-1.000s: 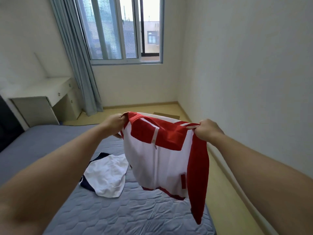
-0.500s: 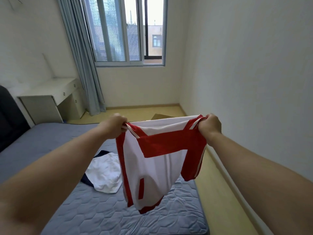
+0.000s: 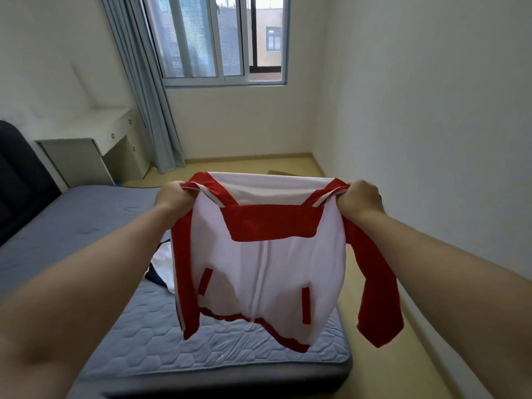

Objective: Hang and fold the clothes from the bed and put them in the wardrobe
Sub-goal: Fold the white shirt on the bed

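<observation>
A red and white zip jacket (image 3: 267,272) hangs spread out in the air above the foot of the bed (image 3: 86,226). My left hand (image 3: 172,198) grips its left shoulder and my right hand (image 3: 361,203) grips its right shoulder. The zip and two red pocket strips face me, and both red sleeves dangle at the sides. A white and navy garment (image 3: 161,267) lies on the grey quilted mattress, mostly hidden behind the jacket. No wardrobe is in view.
A white desk (image 3: 95,133) stands at the left beyond the bed, by a grey-blue curtain (image 3: 146,90) and a window (image 3: 218,38). Yellow wooden floor (image 3: 374,341) runs between the bed and the right wall. A dark headboard (image 3: 17,180) is at far left.
The jacket was twisted and bunched between my hands; now it is pulled wide and hangs flat with its front toward me. My hands moved apart.
</observation>
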Motion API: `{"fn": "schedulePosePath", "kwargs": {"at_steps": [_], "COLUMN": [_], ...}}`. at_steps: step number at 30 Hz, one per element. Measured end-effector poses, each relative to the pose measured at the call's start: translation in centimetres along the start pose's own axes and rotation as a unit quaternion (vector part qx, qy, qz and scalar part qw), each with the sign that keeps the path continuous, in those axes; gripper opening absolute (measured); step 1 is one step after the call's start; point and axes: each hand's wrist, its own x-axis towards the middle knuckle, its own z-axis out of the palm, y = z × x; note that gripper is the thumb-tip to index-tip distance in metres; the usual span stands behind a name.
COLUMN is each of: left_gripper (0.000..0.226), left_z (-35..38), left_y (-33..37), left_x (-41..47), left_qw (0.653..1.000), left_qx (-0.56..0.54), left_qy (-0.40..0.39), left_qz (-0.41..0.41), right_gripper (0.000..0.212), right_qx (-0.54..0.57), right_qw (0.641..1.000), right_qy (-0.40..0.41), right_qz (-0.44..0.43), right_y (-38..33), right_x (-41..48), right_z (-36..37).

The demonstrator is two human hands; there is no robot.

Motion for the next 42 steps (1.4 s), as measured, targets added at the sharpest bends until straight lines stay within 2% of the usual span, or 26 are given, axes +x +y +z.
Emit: {"fn": "schedulePosePath", "kwargs": {"at_steps": [3, 7, 11, 15, 17, 19, 21, 25, 31, 34, 37, 42], "left_gripper": [0.025, 0.026, 0.031, 0.033, 0.036, 0.032, 0.024, 0.027, 0.039, 0.053, 0.049, 0.058], "left_z": [0.5, 2.0, 4.1, 6.1, 6.7, 7.3, 8.1, 9.5, 10.7, 10.8, 11.1, 11.6], "left_y": [-1.9, -4.0, -4.6, -4.0, -4.2, -5.0, -6.2, -9.0, -11.1, -12.2, -12.8, -12.7], "left_x": [1.2, 4.6, 8.5, 12.3, 13.5, 14.0, 13.8, 12.2, 6.3, 2.9, 0.3, -1.5], "left_qw": [0.976, 0.956, 0.951, 0.958, 0.961, 0.959, 0.956, 0.951, 0.936, 0.928, 0.921, 0.916], "left_qx": [0.205, 0.279, 0.294, 0.27, 0.252, 0.251, 0.265, 0.291, 0.333, 0.358, 0.38, 0.397], "left_qy": [-0.001, -0.024, -0.036, -0.017, -0.013, -0.023, -0.039, -0.065, -0.109, -0.099, -0.083, -0.055], "left_qz": [0.077, 0.084, 0.085, 0.1, 0.116, 0.126, 0.121, 0.085, 0.045, 0.012, 0.0, -0.011], "right_gripper": [0.021, 0.02, 0.023, 0.004, 0.005, 0.003, 0.01, 0.028, 0.032, 0.035, 0.04, 0.041], "right_qx": [-0.033, -0.086, -0.115, -0.12, -0.115, -0.114, -0.126, -0.175, -0.227, -0.243, -0.24, -0.247], "right_qw": [0.998, 0.994, 0.99, 0.992, 0.993, 0.993, 0.99, 0.977, 0.948, 0.942, 0.948, 0.949], "right_qy": [-0.041, -0.061, -0.072, -0.027, -0.018, -0.031, -0.054, -0.118, -0.22, -0.229, -0.207, -0.185], "right_qz": [0.027, 0.022, 0.033, -0.014, -0.025, -0.021, -0.008, 0.018, 0.039, 0.022, -0.017, -0.064], "right_y": [1.1, 1.8, 1.8, 1.8, 2.1, 2.4, 2.6, 3.3, 5.5, 6.6, 7.8, 9.2], "right_x": [0.4, 2.4, 5.5, 9.1, 10.5, 11.2, 11.2, 10.2, 7.4, 5.9, 4.7, 4.4], "right_z": [2.1, 5.4, 7.8, 9.5, 10.2, 10.8, 11.5, 12.7, 12.7, 12.3, 11.7, 11.6]}}
